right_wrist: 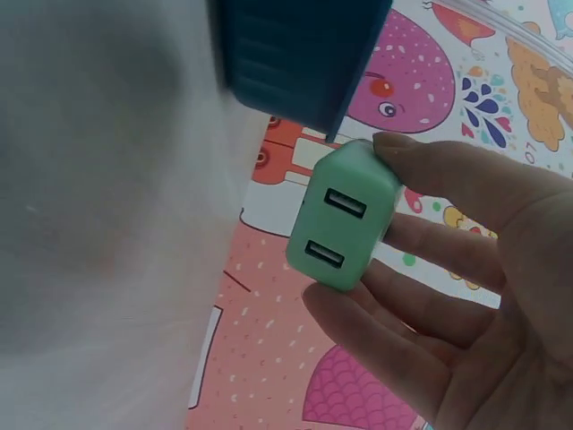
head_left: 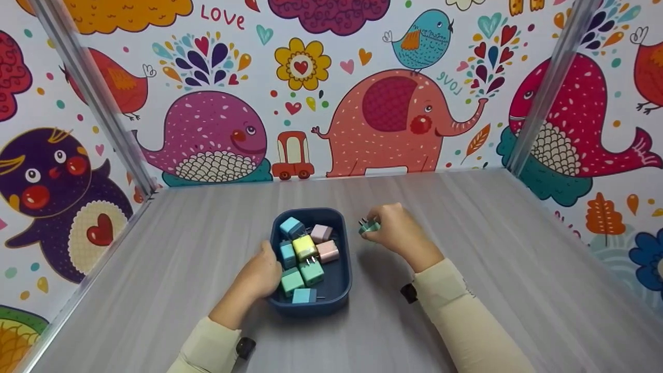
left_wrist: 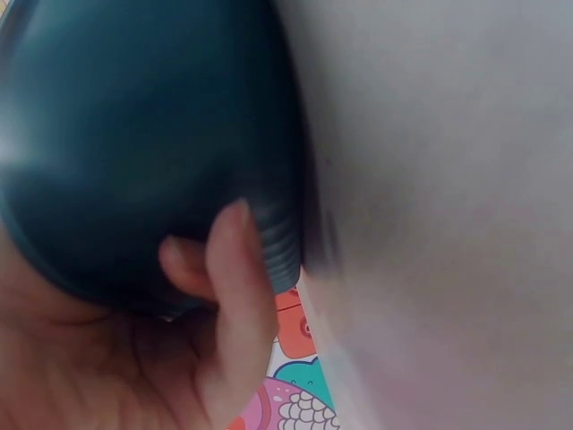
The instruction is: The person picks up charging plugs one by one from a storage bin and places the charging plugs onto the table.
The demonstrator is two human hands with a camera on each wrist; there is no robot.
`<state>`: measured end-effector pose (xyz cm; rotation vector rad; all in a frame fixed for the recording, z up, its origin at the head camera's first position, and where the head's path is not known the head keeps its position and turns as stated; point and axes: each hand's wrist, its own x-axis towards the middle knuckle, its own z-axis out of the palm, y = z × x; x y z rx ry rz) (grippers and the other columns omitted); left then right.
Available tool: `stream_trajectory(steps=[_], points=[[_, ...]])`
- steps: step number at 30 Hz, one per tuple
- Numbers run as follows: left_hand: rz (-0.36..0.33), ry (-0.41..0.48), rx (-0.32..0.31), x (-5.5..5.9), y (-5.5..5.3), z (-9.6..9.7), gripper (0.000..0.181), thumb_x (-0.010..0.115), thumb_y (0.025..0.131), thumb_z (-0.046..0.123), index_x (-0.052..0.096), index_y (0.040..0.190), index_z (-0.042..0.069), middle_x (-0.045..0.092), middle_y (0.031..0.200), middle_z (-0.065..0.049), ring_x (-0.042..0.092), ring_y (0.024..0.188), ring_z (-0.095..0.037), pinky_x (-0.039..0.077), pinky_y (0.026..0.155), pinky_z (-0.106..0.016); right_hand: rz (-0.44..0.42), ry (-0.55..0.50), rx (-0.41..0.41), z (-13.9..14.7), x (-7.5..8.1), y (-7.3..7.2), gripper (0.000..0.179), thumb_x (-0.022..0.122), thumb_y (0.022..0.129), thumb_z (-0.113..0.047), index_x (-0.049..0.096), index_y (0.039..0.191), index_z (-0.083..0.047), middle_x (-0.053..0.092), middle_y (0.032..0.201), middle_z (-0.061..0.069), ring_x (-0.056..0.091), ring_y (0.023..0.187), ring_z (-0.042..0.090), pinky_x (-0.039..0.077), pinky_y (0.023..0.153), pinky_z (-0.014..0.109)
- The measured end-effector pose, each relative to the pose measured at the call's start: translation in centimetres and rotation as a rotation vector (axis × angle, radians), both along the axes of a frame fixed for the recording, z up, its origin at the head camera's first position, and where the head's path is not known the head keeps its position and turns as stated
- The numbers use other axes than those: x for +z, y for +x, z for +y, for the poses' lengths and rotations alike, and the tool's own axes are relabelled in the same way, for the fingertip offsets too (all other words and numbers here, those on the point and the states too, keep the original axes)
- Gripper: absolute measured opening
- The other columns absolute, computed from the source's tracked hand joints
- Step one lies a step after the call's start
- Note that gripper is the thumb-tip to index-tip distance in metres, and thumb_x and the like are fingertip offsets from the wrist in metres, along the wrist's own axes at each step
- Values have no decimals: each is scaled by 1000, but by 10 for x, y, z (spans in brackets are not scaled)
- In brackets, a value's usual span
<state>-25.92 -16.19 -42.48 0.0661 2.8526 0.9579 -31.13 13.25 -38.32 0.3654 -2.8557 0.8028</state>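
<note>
Just right of the bin, my right hand (head_left: 396, 228) pinches a green USB wall charger (right_wrist: 345, 215) between thumb and fingers. Its two USB ports face the right wrist camera, and its metal prongs point toward the back left in the head view. My left hand (head_left: 261, 272) grips the left side of the dark blue plastic bin (head_left: 339, 287), with fingers against its outer wall (left_wrist: 152, 116). Inside the bin lie several chargers in a loose pile, among them a yellow charger (head_left: 304, 247), a pink charger (head_left: 328, 252), a green charger (head_left: 312, 272) and a blue charger (head_left: 304, 296).
A grey wood-grain table (head_left: 207, 228) extends around the bin. Behind it stands a wall panel (head_left: 331, 103) printed with cartoon animals, with metal posts (head_left: 98, 93) at the corners. Each wrist carries a black camera (head_left: 409, 293).
</note>
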Motion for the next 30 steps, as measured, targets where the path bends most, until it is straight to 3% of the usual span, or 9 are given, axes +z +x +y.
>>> stream_trajectory(steps=[9,15,30], points=[[20,-21,5,0,0,2,58,41,109,6,20,155,-21,65,119,-35,64,93,-33,52,84,-52,39,31,-44,3,-19,-8,30,93,83,-16,81,104,2,78,93,14,68,76,22,62,76,38],[13,-20,4,0,1,3,60,42,108,7,18,156,-21,61,129,-38,65,102,-35,52,90,-54,4,43,-105,2,-29,-11,28,92,85,-18,81,104,0,76,88,11,65,70,21,61,71,35],[2,3,5,0,1,1,63,39,109,7,13,159,-20,51,146,-43,62,116,-39,49,98,-55,76,99,-127,-1,-40,-13,22,91,86,-17,75,85,-2,67,72,6,60,62,20,57,66,39]])
